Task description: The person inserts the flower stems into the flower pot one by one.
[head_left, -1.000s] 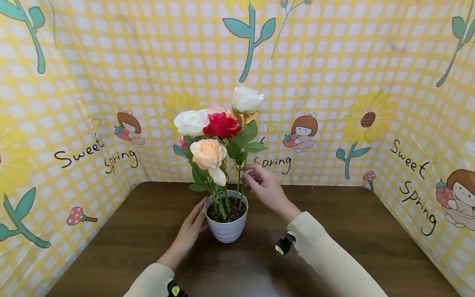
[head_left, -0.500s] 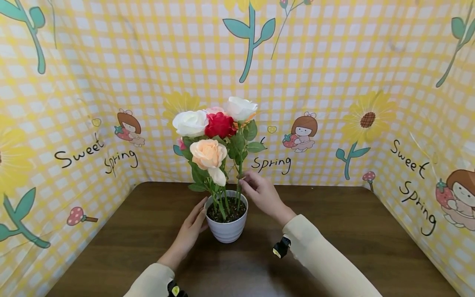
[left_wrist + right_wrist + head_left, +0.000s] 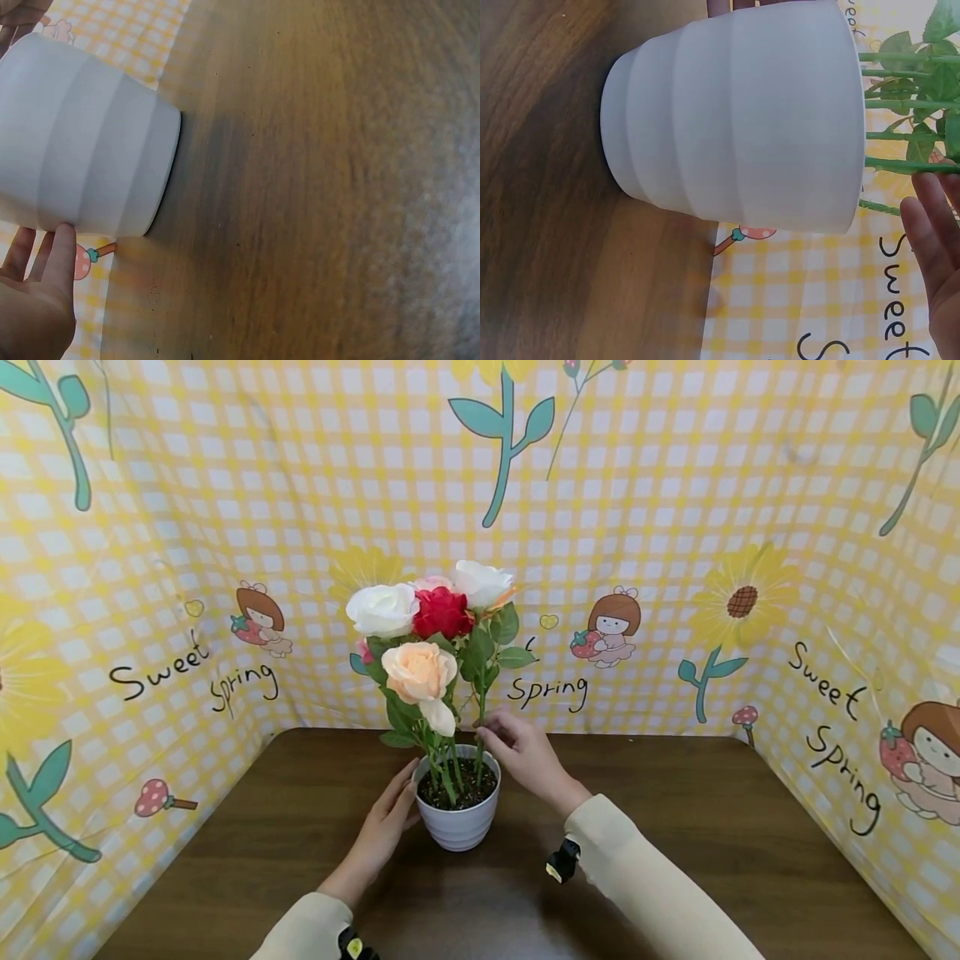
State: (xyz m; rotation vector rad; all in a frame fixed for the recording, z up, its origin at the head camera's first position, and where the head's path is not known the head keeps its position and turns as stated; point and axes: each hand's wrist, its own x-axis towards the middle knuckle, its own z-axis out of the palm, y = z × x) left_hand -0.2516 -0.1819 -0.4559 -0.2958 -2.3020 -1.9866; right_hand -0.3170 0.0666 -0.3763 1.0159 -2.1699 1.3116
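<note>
A white ribbed flowerpot (image 3: 459, 828) with dark soil holds several artificial roses on green stems. My left hand (image 3: 381, 822) rests against the pot's left side with extended fingers; in the left wrist view its fingertips (image 3: 66, 229) touch the pot wall. Thumb and fingers of my right hand (image 3: 522, 752) pinch the stem of the white rose (image 3: 482, 583) at the right, above the rim. That stem stands nearly upright, its foot at the soil. A red rose (image 3: 442, 612), a peach rose (image 3: 420, 672) and another white rose (image 3: 382, 610) crowd to its left.
The pot stands on a dark wooden table (image 3: 637, 827). Behind and on both sides hangs a yellow checked cloth (image 3: 637, 510) with printed flowers and words. Pink and orange petals show behind the front blooms, partly hidden.
The right-hand white rose has come down and leftward, with my right hand lowering alongside its stem. My left hand and the pot have stayed in place.
</note>
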